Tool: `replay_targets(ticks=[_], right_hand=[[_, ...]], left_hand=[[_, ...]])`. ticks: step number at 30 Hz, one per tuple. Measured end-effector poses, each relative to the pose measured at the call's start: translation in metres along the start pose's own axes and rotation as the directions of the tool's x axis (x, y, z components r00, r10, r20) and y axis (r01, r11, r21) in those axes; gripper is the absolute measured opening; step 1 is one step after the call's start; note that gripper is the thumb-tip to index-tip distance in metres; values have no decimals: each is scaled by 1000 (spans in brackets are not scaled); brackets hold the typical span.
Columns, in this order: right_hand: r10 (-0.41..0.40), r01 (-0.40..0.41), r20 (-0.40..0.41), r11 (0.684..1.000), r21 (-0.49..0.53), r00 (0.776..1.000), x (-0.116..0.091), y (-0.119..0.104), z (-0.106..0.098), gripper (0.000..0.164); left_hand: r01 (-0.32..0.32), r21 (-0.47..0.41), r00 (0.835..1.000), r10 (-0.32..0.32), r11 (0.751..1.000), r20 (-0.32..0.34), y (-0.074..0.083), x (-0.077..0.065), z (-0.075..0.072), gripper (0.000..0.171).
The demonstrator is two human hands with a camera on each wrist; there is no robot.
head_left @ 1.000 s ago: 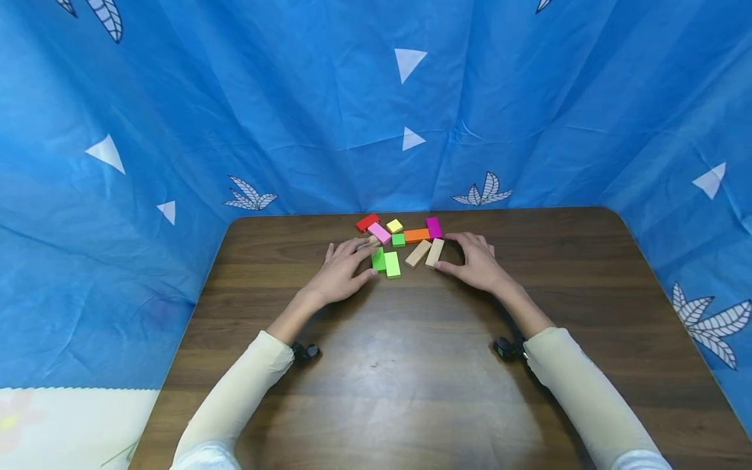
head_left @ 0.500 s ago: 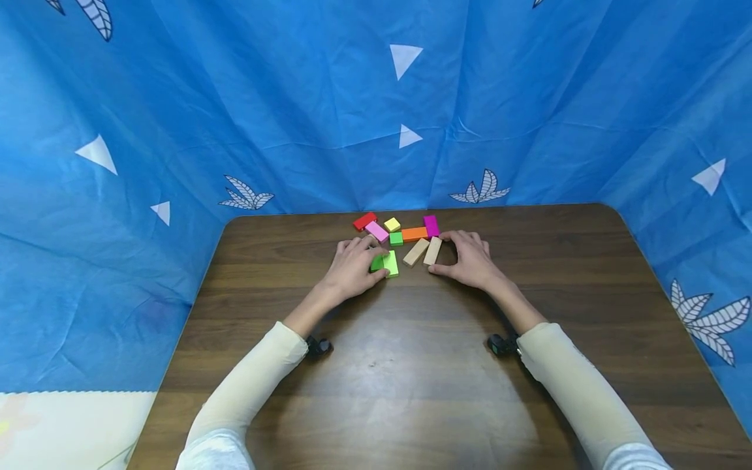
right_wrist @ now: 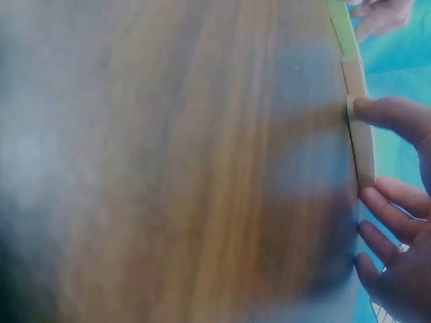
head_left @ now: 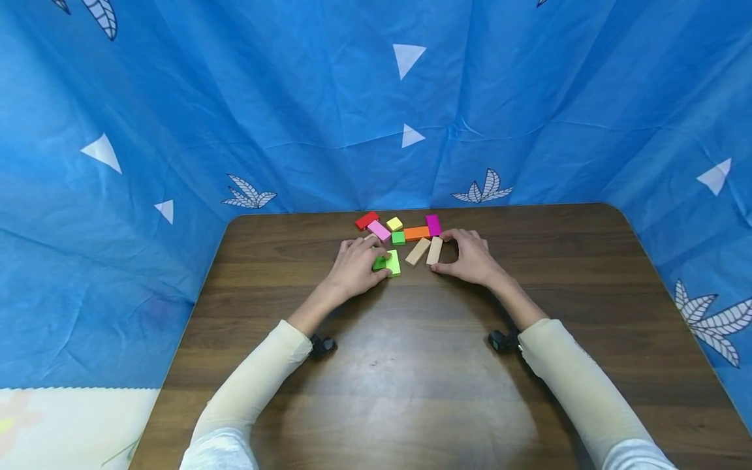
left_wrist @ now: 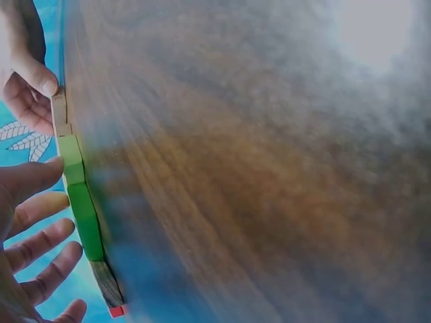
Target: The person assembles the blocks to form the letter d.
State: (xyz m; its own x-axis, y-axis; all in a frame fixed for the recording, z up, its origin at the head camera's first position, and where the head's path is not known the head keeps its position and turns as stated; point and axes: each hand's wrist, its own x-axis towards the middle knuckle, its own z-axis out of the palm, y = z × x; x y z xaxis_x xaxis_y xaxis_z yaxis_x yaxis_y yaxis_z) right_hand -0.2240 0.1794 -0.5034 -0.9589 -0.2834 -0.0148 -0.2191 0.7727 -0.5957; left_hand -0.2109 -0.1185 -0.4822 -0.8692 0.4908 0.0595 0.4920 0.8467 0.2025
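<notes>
In the head view my left hand (head_left: 354,266) is over the left part of a group of coloured blocks. Its thumb and index finger pinch a light green block (head_left: 395,263), and a darker green block (head_left: 378,264) lies partly hidden under the fingers. The left wrist view shows the thumb against the light green block (left_wrist: 71,159), the other fingers spread. On the right, my right hand (head_left: 472,260) holds a plain wooden block (head_left: 435,250) by its two ends, between thumb and index finger. A second plain wooden block (head_left: 418,252) lies slanted beside it.
Behind the hands lie a red block (head_left: 367,220), a pink block (head_left: 378,230), a yellow block (head_left: 394,224), a small green block (head_left: 398,238), an orange block (head_left: 417,233) and a magenta block (head_left: 433,225). A blue curtain (head_left: 329,117) hangs at the brown table's (head_left: 382,391) far edge.
My left hand has shifted right, from beside the green blocks to pinching the light green one. The right hand has closed slightly around the wooden block; the blocks stay about where they were.
</notes>
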Motion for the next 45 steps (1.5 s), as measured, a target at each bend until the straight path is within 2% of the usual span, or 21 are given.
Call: replay_targets(ticks=[5, 13, 28, 36, 45], right_hand=[[-7, 7, 12, 999, 31, 1000, -2, 2, -2, 78], [-65, 62, 27, 994, 90, 998, -16, 7, -5, 74], [-103, 96, 86, 992, 87, 991, -49, 2, -9, 76], [-151, 144, 116, 987, 74, 982, -67, -6, -7, 75], [-169, 160, 135, 985, 71, 976, -85, -6, -1, 76]], left_hand=[[0, -15, 1000, 0, 1000, 2, 0, 0, -1, 36], [8, -20, 1000, -8, 1000, 8, -1, 0, 0, 36], [15, -44, 1000, -14, 999, 19, -2, 2, 0, 37], [18, -46, 1000, -18, 999, 16, -1, 3, -2, 37], [27, -45, 999, -26, 999, 22, 0, 2, -2, 37]])
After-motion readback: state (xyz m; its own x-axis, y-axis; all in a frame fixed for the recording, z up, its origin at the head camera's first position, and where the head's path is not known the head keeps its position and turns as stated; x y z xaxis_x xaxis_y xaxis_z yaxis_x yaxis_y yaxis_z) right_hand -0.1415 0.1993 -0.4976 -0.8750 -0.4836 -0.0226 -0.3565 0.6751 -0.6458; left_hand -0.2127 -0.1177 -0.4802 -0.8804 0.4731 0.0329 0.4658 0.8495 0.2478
